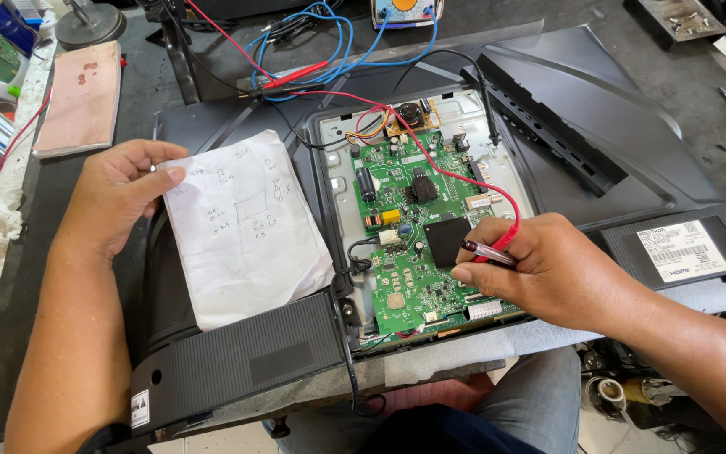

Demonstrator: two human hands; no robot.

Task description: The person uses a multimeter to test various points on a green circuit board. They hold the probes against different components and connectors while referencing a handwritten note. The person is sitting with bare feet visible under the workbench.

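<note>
The right hand (548,269) fingers are pinching a thin red probe (489,252) shut, touching the green board (418,244). The left hand (119,197) fingers are pressing flat on soft white paper (245,227), gripping nothing. The board is probably breakable, so touching lightly looks best.

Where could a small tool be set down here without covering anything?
On the dark back cover, right of the green circuit board and above the labelled strip. Crowded: the board, the paper sheet, and tangled wires on top.
</note>
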